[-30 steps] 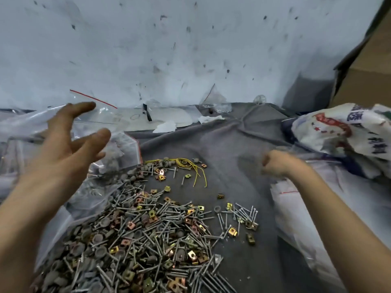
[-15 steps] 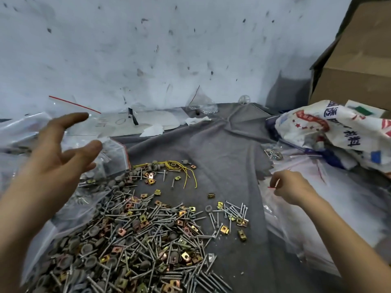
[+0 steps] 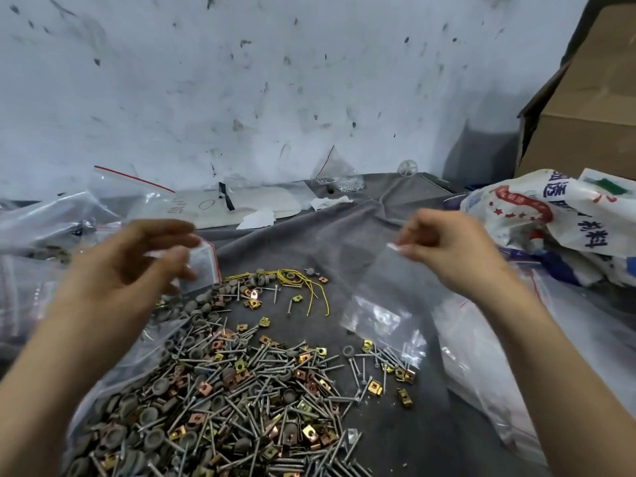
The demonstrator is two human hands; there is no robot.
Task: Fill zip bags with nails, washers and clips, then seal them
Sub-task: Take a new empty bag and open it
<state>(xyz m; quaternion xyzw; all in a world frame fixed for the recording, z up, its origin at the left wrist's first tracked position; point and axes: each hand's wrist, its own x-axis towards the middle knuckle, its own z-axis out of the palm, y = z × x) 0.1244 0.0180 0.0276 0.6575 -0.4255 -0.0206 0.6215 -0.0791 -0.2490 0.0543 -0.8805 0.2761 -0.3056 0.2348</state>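
At the left edge of the worktop (image 3: 278,241), which is covered in grey cloth, a large plastic bag (image 3: 41,222) lies crumpled with grey washers showing through it. Your left hand (image 3: 137,266) hovers over that bag's mouth. It is blurred, with the fingers spread and only loosely bent, and it grips nothing that can be made out. From the near left corner toward the middle, the heap of nails, washers and clips (image 3: 241,390) lies loose on the cloth, partly spilling out of the large bag. Beyond the heap sits a tangle of yellow wire (image 3: 303,280), and a white paper sheet (image 3: 254,201) lies along the far edge by the wall. Right of centre, your right hand (image 3: 447,249) is raised well apart from the left, with thumb and fingertips pinching the top edge of a clear zip bag (image 3: 382,315). The bag hangs down, its lower end just above the heap's right fringe. A printed sack (image 3: 550,215) lies at the right edge, and a cardboard box (image 3: 585,115) stands behind it.
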